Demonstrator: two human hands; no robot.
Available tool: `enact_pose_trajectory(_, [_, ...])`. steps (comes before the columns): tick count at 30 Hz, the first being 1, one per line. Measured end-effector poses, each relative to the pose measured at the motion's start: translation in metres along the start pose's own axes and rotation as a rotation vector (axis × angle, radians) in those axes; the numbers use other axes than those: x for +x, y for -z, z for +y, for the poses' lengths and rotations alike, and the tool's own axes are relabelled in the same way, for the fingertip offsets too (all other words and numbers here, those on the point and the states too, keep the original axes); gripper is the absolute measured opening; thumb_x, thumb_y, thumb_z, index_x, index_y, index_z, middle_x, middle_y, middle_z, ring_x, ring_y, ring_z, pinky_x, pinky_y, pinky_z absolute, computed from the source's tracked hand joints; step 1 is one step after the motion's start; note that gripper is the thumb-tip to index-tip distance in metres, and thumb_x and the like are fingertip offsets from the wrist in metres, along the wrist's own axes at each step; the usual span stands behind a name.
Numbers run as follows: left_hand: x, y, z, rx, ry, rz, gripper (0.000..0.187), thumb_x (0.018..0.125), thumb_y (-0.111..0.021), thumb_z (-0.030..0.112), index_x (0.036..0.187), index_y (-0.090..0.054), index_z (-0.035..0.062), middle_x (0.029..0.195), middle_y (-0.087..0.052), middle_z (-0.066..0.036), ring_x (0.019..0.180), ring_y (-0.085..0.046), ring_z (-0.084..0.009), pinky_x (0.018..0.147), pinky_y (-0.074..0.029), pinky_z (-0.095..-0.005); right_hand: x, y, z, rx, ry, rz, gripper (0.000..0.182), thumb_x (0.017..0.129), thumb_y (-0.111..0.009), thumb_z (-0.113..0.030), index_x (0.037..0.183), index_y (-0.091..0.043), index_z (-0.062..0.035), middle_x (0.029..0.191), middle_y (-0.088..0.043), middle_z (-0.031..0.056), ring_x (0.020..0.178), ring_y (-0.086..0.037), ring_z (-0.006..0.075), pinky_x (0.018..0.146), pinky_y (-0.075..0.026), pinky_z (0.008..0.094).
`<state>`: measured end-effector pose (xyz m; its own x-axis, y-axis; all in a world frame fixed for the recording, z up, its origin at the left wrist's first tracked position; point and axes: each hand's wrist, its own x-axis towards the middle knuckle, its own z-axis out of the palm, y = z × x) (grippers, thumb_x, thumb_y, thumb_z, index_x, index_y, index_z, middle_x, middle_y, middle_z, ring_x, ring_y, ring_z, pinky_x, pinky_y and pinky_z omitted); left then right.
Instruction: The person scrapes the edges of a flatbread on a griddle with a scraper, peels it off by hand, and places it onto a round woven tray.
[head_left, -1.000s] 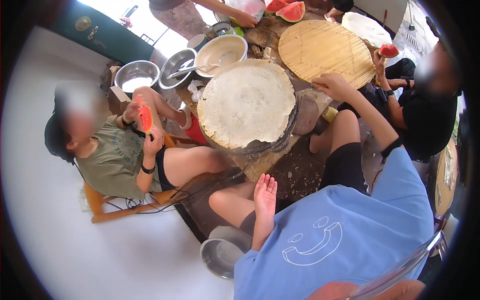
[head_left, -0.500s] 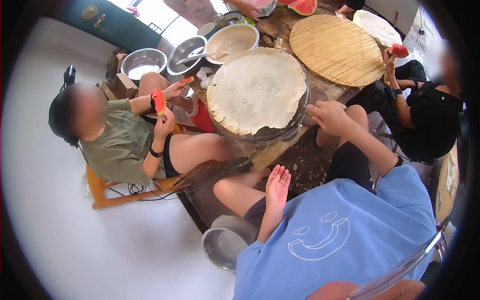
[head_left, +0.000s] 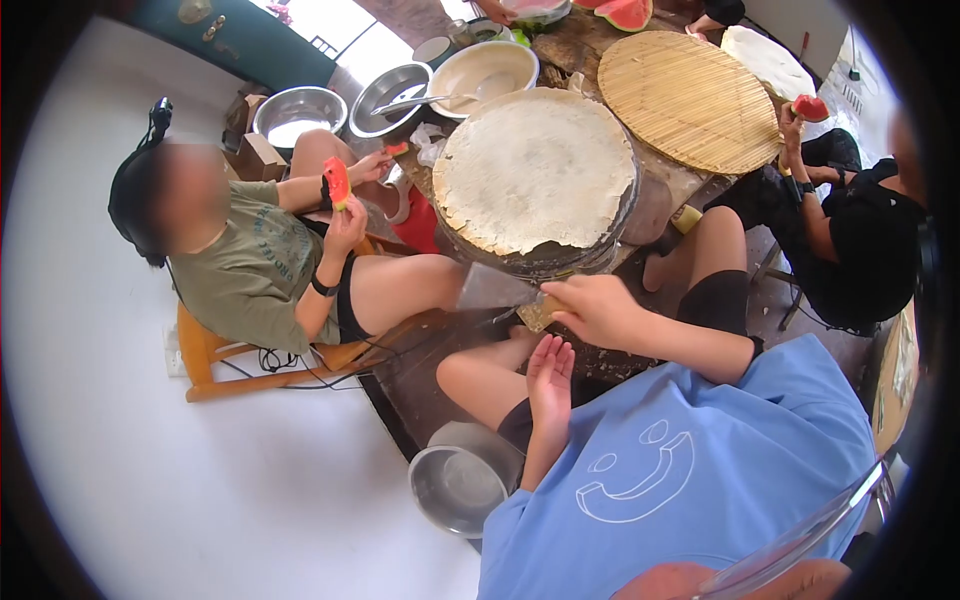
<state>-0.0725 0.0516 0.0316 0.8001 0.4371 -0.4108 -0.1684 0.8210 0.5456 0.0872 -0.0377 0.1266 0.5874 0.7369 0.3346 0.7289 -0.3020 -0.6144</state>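
My right hand [head_left: 602,314] is wrapped round the handle of a scraper [head_left: 493,289]. Its wide, flat metal blade points left, just below the front edge of a round griddle [head_left: 540,268]. A large, thin, pale flatbread [head_left: 535,170] covers most of the griddle, with a ragged gap along its near edge. Palm up, with fingers stretched out, my left hand [head_left: 549,385] is held in front of my blue shirt and holds nothing. It is below the scraper and apart from it.
A round woven straw mat [head_left: 690,100] lies behind the griddle. Metal bowls [head_left: 300,115] and a cream basin [head_left: 487,78] stand at the back left. A person [head_left: 250,250] sits left holding watermelon; another [head_left: 850,210] sits right. A metal pot [head_left: 458,490] is on the floor.
My right hand has moved left and down from the griddle's right edge, and the scraper blade now shows plainly in front of it. My left hand stays nearly in place, palm up.
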Motion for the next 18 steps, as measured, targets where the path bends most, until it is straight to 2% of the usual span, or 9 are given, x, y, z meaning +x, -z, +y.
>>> enact_pose_trajectory(1, [0.001,-0.005,0.004,0.106,-0.085,0.012,0.031,0.089,-0.05,0.003,0.12,-0.048,-0.0008,0.113,-0.056,-0.01,0.106,-0.055,-0.0194,0.097,-0.044,-0.0346,-0.005,0.009,0.002,0.061,0.005,0.063,0.039,0.071,-0.067,-0.011,0.109,-0.058,-0.0041,0.083,-0.061,0.0124,0.075,-0.061,0.0318,0.065,-0.049,0.0379])
enact_pose_trajectory(3, [0.002,-0.018,0.012,0.318,-0.257,0.044,0.028,0.089,-0.052,0.002,0.117,-0.05,-0.0014,0.109,-0.057,-0.009,0.103,-0.055,-0.0176,0.096,-0.045,-0.0331,-0.01,0.036,0.024,0.062,-0.11,0.291,0.04,0.07,-0.066,-0.001,0.109,-0.057,-0.0018,0.089,-0.062,0.0162,0.081,-0.062,0.0315,0.071,-0.05,0.035])
enact_pose_trajectory(4, [0.008,-0.026,0.017,0.461,-0.371,0.007,0.021,0.088,-0.053,0.003,0.109,-0.053,-0.0009,0.099,-0.058,-0.006,0.096,-0.055,-0.0128,0.087,-0.048,-0.0296,-0.013,0.046,0.046,0.024,-0.161,0.405,0.039,0.074,-0.064,-0.003,0.111,-0.055,-0.002,0.094,-0.061,0.0174,0.085,-0.06,0.0328,0.073,-0.049,0.0368])
enact_pose_trajectory(6, [0.02,-0.049,0.035,0.848,-0.506,0.006,0.018,0.085,-0.056,0.002,0.103,-0.056,0.0011,0.094,-0.059,-0.006,0.091,-0.055,-0.0145,0.082,-0.048,-0.0304,-0.021,0.055,0.115,-0.116,-0.319,0.571,0.037,0.081,-0.059,-0.009,0.116,-0.05,-0.0023,0.103,-0.058,0.0199,0.092,-0.058,0.0355,0.078,-0.047,0.0404])
enact_pose_trajectory(7, [0.029,-0.061,0.045,1.043,-0.573,0.005,0.017,0.084,-0.057,0.002,0.101,-0.058,0.002,0.092,-0.06,-0.006,0.089,-0.055,-0.0153,0.079,-0.047,-0.0308,-0.026,0.053,0.152,-0.18,-0.399,0.597,0.037,0.084,-0.056,-0.012,0.119,-0.048,-0.0025,0.107,-0.057,0.0212,0.096,-0.057,0.0368,0.08,-0.046,0.0423])
enact_pose_trajectory(10, [0.063,-0.087,0.077,1.612,-1.004,-0.106,0.019,0.076,-0.061,-0.001,0.095,-0.06,0.0042,0.088,-0.061,-0.007,0.09,-0.056,-0.0225,0.08,-0.044,-0.0336,-0.041,0.031,0.242,-0.241,-0.596,0.477,0.045,0.085,-0.053,-0.011,0.126,-0.039,-0.0008,0.107,-0.054,0.0255,0.096,-0.055,0.0419,0.081,-0.045,0.0455])
enact_pose_trajectory(13, [0.092,-0.103,0.092,1.733,-1.053,-0.208,0.023,0.07,-0.062,-0.001,0.091,-0.061,0.0069,0.085,-0.06,-0.008,0.085,-0.053,-0.0276,0.081,-0.04,-0.0366,-0.055,-0.026,0.314,-0.27,-0.613,0.375,0.051,0.083,-0.053,-0.01,0.129,-0.034,0.0022,0.105,-0.052,0.0287,0.092,-0.054,0.0453,0.08,-0.045,0.0466])
enact_pose_trajectory(16, [0.098,-0.119,0.093,1.721,-1.009,-0.215,0.021,0.071,-0.062,0.0,0.091,-0.061,0.0071,0.083,-0.06,-0.007,0.085,-0.053,-0.0264,0.081,-0.039,-0.0362,-0.047,-0.036,0.312,-0.224,-0.601,0.363,0.054,0.081,-0.056,-0.009,0.128,-0.033,0.0043,0.105,-0.051,0.0303,0.091,-0.054,0.0459,0.079,-0.045,0.0471])
enact_pose_trajectory(18, [0.096,-0.126,0.091,1.724,-1.009,-0.211,0.02,0.072,-0.062,0.0,0.09,-0.062,0.0061,0.084,-0.06,-0.008,0.086,-0.053,-0.0266,0.08,-0.041,-0.036,-0.04,-0.03,0.301,-0.291,-0.59,0.326,0.052,0.078,-0.059,-0.008,0.125,-0.039,0.0019,0.105,-0.051,0.0266,0.094,-0.053,0.0417,0.078,-0.046,0.0452])
